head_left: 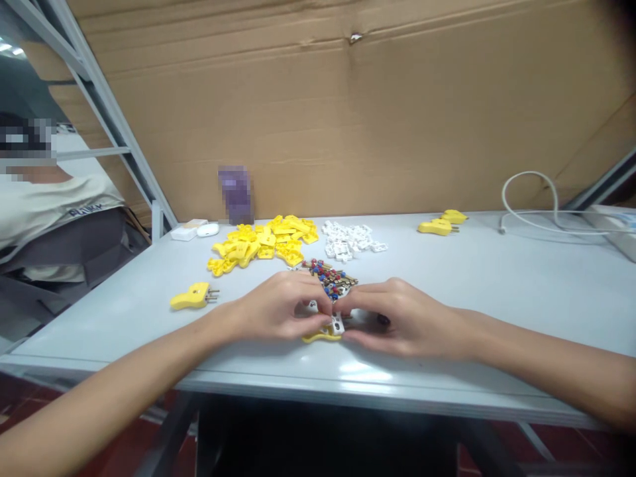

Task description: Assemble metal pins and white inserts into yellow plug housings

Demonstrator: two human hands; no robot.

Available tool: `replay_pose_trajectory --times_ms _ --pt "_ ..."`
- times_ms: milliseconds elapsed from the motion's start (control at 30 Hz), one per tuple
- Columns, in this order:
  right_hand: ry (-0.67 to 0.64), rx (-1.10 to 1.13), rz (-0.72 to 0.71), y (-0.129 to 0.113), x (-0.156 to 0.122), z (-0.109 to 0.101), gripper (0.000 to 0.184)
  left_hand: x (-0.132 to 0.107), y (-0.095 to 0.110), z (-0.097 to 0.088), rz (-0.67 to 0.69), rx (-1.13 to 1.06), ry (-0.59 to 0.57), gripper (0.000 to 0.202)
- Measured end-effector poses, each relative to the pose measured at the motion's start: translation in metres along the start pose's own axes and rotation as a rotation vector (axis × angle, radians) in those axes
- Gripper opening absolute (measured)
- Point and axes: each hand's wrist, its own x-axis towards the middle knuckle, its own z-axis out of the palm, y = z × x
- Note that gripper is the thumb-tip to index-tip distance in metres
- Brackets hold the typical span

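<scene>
A yellow plug half-shell [322, 336] lies near the table's front edge, between my two hands. Over it sits a white plastic insert [338, 323] with small holes. My left hand [291, 308] is closed, thumb and forefinger pinching at the left side of this plug. From the right, the thumb and forefinger of my right hand [397, 318] close on the plug by the insert. Fingers hide part of both pieces. A small dark thing [383, 319] shows under my right palm. Just behind the hands is a heap of metal plug pins [330, 275] with red and blue bits.
Yellow shell pieces [268, 242] and white inserts [348, 240] lie heaped farther back. One yellow plug [191, 296] rests at left, two more plugs [440, 225] at back right. A white cable [529, 175] loops at right. Cardboard [348, 119] walls the back. Another person [54, 205] sits at far left.
</scene>
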Motion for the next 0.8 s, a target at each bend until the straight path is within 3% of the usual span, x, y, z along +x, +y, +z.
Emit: replay_pose_trajectory --times_ms 267,567,800 --pt "-0.022 0.004 0.023 0.0012 0.0003 -0.0003 0.023 0.0011 0.0004 0.0011 0.052 0.003 0.049 0.01" --pt "-0.026 -0.007 0.015 0.0003 -0.0002 -0.0004 0.023 -0.0001 0.0028 -0.0001 0.045 -0.006 0.031 0.012" --pt "-0.004 -0.007 -0.012 0.0013 -0.0004 0.0007 0.022 -0.0007 -0.0022 0.002 -0.012 0.009 0.088 0.005"
